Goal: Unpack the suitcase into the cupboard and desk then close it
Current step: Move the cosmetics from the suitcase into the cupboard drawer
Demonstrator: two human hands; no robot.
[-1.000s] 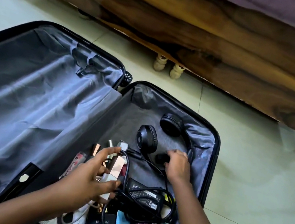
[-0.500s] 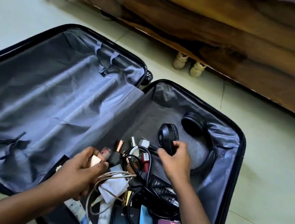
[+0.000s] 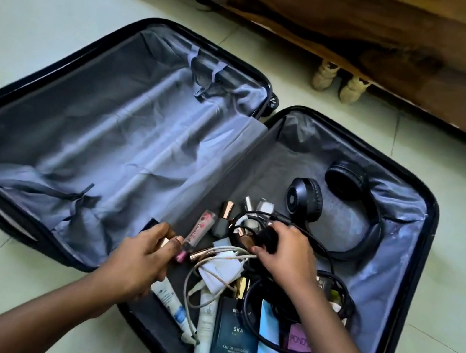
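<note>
One suitcase (image 3: 428, 229) (open), one headphones (image 3: 353, 210), two hands.

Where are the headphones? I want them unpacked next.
The black headphones lie at the far right of the suitcase, beyond the right hand and the tangled cables.

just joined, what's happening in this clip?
A person is unpacking an open suitcase lying flat on the floor beside a wooden bed. The left hand pinches a small rose-gold-capped item. The right hand grips a black plug in the tangle of black cable. The left half is bare lining; the right half holds headphones, a white charger, a cologne box and tubes.
</note>
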